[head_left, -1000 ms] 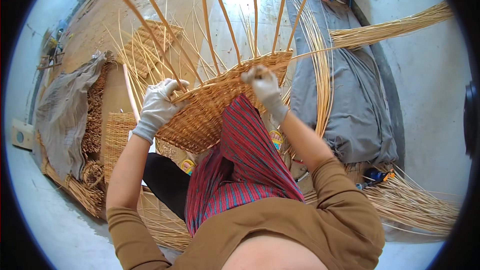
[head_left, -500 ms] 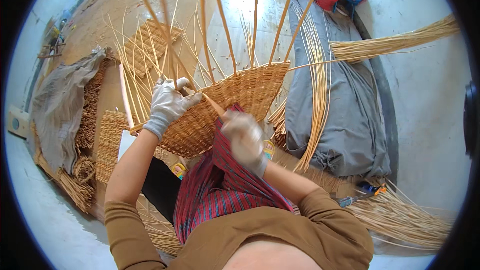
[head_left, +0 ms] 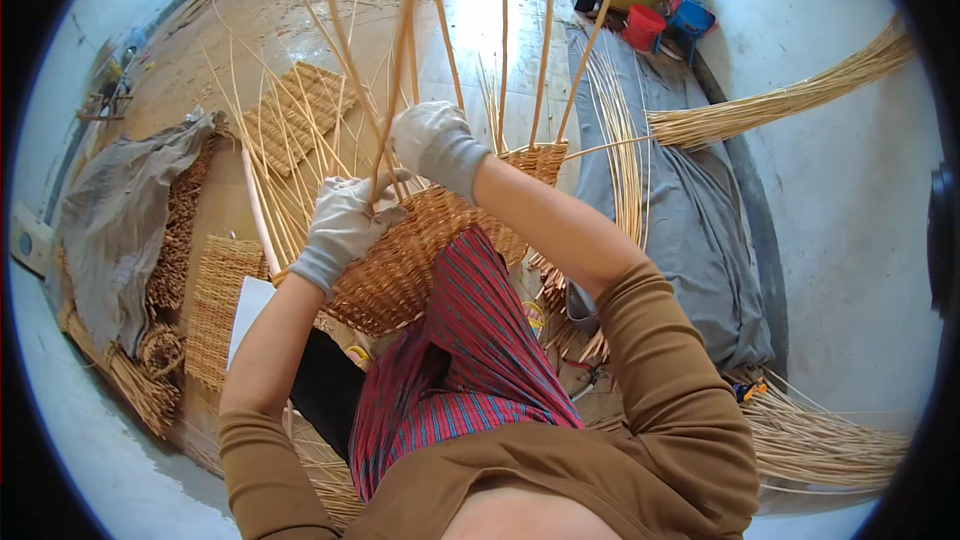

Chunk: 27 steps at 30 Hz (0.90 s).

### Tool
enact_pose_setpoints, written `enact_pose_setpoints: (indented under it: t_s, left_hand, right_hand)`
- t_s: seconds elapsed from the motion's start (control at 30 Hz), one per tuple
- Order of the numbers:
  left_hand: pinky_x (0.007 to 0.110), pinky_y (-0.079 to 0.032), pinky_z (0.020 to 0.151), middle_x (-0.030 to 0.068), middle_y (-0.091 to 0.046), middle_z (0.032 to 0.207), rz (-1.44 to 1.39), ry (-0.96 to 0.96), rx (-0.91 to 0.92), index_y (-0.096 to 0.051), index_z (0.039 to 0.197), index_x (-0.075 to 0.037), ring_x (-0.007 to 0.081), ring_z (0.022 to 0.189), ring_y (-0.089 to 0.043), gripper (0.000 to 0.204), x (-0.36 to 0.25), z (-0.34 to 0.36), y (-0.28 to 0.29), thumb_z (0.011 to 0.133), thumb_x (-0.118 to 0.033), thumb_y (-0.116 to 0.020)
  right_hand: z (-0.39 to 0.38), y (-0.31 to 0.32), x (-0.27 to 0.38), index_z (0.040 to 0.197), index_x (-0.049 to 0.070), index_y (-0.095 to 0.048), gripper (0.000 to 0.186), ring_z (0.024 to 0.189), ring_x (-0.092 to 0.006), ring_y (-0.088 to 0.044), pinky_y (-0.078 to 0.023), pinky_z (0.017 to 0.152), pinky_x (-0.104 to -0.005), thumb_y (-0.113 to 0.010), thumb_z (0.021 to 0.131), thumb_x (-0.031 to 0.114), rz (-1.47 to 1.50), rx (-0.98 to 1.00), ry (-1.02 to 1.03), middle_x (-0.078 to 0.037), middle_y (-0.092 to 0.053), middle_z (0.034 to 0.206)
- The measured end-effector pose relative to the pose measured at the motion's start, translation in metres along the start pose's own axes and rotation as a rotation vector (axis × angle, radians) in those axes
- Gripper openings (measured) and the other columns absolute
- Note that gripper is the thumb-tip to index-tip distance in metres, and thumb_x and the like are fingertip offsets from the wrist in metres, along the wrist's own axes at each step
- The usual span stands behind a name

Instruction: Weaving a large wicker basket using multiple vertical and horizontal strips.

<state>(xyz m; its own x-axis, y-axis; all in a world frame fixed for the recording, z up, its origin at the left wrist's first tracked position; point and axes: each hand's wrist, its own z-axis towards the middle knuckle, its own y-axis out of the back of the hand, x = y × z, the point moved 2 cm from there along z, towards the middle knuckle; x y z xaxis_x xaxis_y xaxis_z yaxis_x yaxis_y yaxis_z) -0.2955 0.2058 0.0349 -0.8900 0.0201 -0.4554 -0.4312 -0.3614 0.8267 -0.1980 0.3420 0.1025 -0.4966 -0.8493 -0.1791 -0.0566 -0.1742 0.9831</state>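
A woven wicker panel (head_left: 450,205), curved like a basket side, leans across my lap over the striped red apron (head_left: 490,310). Tall wicker stakes (head_left: 503,50) rise from its upper edge. My gloved left hand (head_left: 348,218) is closed on that edge near its left part, thumb and fingers around a stake's base. Just right of it, my gloved right hand (head_left: 435,143) reaches over the edge among the stakes. Its fingers are curled and partly hidden, and what they hold cannot be made out.
A bundle of long canes (head_left: 780,100) juts in from the right above a grey cloth (head_left: 690,240). More canes (head_left: 820,440) lie at the lower right. Woven mats (head_left: 228,300) and a cloth-covered rod stack (head_left: 125,210) stand left. A red bucket (head_left: 643,28) is at the back.
My right hand has moved from in front of the panel, where it pulled a flat strand toward me, up and over its edge. The left hand stays at the edge. The view has shifted slightly.
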Motion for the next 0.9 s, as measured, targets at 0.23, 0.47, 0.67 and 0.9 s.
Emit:
enact_pose_setpoints:
  t_s: [0.23, 0.47, 0.67, 0.9]
  left_hand:
    - [0.043, -0.042, 0.105, 0.0014, -0.074, 0.083, 0.14, 0.081, 0.073, -0.071, 0.116, -0.02, 0.024, 0.095, -0.069, 0.045, 0.016, 0.012, -0.007, 0.081, -0.048, -0.079]
    - [0.043, -0.051, 0.096, 0.0097, -0.066, 0.105, 0.001, -0.055, 0.242, -0.065, 0.126, -0.018, 0.0317, 0.106, -0.065, 0.055, 0.0, 0.02, -0.002, 0.074, -0.018, -0.083]
    - [0.042, -0.052, 0.088, 0.0181, -0.064, 0.101, 0.017, -0.255, -0.017, -0.069, 0.105, -0.009, 0.0333, 0.102, -0.064, 0.04, -0.005, 0.029, -0.014, 0.076, -0.031, -0.087]
    - [0.036, -0.054, 0.075, 0.008, -0.068, 0.082, -0.157, -0.086, 0.041, -0.071, 0.086, -0.007, 0.0234, 0.082, -0.067, 0.04, -0.02, 0.048, -0.037, 0.08, -0.044, -0.082]
  right_hand:
    - [-0.087, 0.068, -0.024, 0.108, 0.009, -0.068, 0.021, 0.089, -0.0136, -0.069, -0.056, 0.073, -0.0295, -0.077, 0.088, 0.013, 1.469, -0.12, 0.302, -0.004, -0.072, 0.091]
    - [-0.106, -0.203, -0.115, 0.076, 0.007, -0.064, 0.02, 0.07, -0.0088, -0.059, -0.051, 0.067, -0.0265, -0.081, 0.086, 0.011, 1.569, -0.46, -0.617, 0.001, -0.064, 0.073]
    - [-0.112, -0.198, -0.092, 0.08, 0.009, -0.065, 0.018, 0.076, -0.0098, -0.062, -0.054, 0.073, -0.0262, -0.08, 0.085, 0.001, 2.131, -0.557, -0.475, 0.003, -0.064, 0.079]
    - [-0.11, -0.195, -0.086, 0.084, 0.01, -0.062, 0.02, 0.081, -0.0093, -0.061, -0.053, 0.081, -0.0261, -0.081, 0.086, 0.007, 1.992, -0.596, -0.467, 0.003, -0.064, 0.083]
